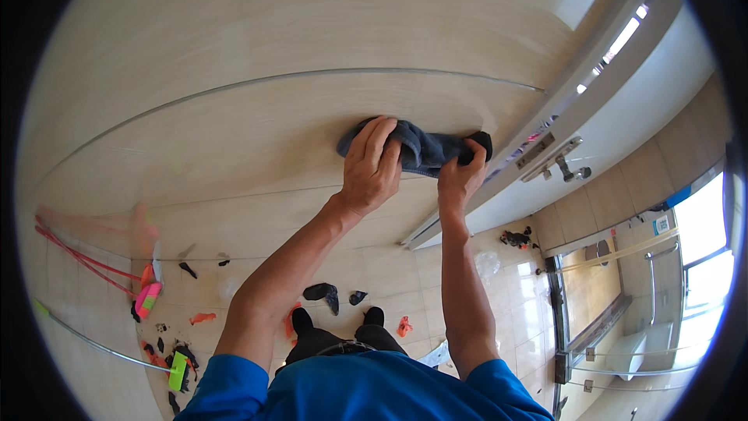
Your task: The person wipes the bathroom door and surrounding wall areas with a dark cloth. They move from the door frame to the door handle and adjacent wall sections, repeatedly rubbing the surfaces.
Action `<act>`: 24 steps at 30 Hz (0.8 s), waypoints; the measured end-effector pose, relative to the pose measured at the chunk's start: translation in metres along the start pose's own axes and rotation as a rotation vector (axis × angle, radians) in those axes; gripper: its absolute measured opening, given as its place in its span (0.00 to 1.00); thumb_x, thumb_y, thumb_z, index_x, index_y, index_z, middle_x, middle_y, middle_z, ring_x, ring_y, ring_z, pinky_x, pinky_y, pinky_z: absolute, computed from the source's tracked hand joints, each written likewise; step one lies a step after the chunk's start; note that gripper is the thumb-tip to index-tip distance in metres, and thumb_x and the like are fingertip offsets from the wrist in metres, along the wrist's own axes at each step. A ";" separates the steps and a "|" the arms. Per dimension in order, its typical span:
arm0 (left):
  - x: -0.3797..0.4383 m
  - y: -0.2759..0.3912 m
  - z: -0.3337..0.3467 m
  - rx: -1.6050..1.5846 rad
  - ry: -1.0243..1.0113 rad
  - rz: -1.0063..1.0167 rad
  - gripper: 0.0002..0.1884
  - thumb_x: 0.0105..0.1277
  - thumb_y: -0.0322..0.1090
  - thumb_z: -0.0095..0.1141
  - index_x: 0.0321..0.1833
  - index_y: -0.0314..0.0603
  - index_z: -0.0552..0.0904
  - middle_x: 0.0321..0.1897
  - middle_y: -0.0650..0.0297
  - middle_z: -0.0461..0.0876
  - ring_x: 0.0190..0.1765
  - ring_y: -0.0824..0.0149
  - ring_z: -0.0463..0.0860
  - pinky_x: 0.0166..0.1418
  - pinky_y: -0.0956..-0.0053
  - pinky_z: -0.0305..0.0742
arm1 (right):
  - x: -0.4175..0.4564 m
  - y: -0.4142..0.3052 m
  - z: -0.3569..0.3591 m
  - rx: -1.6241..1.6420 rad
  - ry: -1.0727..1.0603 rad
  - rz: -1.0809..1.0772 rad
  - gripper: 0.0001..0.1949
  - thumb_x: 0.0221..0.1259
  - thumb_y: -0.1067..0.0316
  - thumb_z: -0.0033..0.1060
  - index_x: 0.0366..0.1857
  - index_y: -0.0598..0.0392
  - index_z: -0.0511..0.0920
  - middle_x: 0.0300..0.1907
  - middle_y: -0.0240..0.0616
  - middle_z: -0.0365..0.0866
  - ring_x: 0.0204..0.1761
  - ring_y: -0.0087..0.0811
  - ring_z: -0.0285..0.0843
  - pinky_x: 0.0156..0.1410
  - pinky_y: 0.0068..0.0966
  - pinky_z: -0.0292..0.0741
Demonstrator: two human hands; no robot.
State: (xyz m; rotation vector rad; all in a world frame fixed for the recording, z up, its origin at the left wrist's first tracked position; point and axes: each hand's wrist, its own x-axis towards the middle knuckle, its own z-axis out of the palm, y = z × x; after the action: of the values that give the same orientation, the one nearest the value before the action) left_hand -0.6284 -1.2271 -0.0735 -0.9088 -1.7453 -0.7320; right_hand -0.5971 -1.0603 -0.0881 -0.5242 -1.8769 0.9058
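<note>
A dark blue-grey cloth (429, 149) is pressed against the beige tiled wall (263, 123) in front of me. My left hand (374, 166) grips its left part, fingers curled over the folds. At the cloth's right end, beside the door frame, my right hand (464, 172) has hold of it near a dark, bunched piece (480, 143). Part of the cloth is hidden behind my fingers.
At right stands a white door (619, 128) with a metal handle (570, 169). Dark and orange scraps (202, 318) lie on the tiled floor near my feet. A green broom (177, 371) and a pink broom (148, 299) are at lower left; glass partitions are at lower right.
</note>
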 end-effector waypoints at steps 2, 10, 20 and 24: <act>-0.011 -0.015 -0.027 0.016 -0.003 -0.027 0.18 0.52 0.20 0.64 0.48 0.27 0.80 0.63 0.46 0.73 0.63 0.43 0.76 0.64 0.54 0.74 | -0.024 -0.017 0.013 0.064 -0.005 -0.043 0.20 0.50 0.82 0.56 0.50 0.57 0.78 0.50 0.57 0.74 0.54 0.59 0.73 0.59 0.45 0.71; -0.062 -0.090 -0.152 0.203 0.071 -0.256 0.25 0.54 0.28 0.65 0.56 0.26 0.76 0.66 0.43 0.69 0.65 0.41 0.70 0.67 0.53 0.70 | -0.107 -0.124 0.069 0.338 -0.095 -0.267 0.20 0.46 0.83 0.53 0.47 0.55 0.80 0.49 0.53 0.75 0.53 0.56 0.74 0.60 0.41 0.72; -0.125 -0.166 -0.258 0.405 0.265 -0.617 0.28 0.54 0.24 0.62 0.60 0.21 0.72 0.67 0.40 0.66 0.65 0.38 0.70 0.69 0.56 0.68 | -0.215 -0.232 0.133 0.576 -0.396 -0.570 0.17 0.45 0.80 0.62 0.42 0.54 0.84 0.52 0.50 0.78 0.50 0.54 0.77 0.51 0.42 0.78; -0.140 -0.160 -0.247 0.402 0.242 -0.716 0.31 0.54 0.21 0.62 0.63 0.24 0.71 0.67 0.40 0.64 0.66 0.38 0.69 0.69 0.57 0.69 | -0.228 -0.214 0.143 0.580 -0.463 -0.638 0.17 0.45 0.82 0.60 0.42 0.56 0.84 0.50 0.47 0.79 0.48 0.52 0.77 0.49 0.42 0.78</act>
State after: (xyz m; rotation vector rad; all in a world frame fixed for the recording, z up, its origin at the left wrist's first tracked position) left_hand -0.6106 -1.5467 -0.1361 0.0993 -1.8983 -0.8480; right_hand -0.6156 -1.4037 -0.0913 0.6539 -1.8685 1.1083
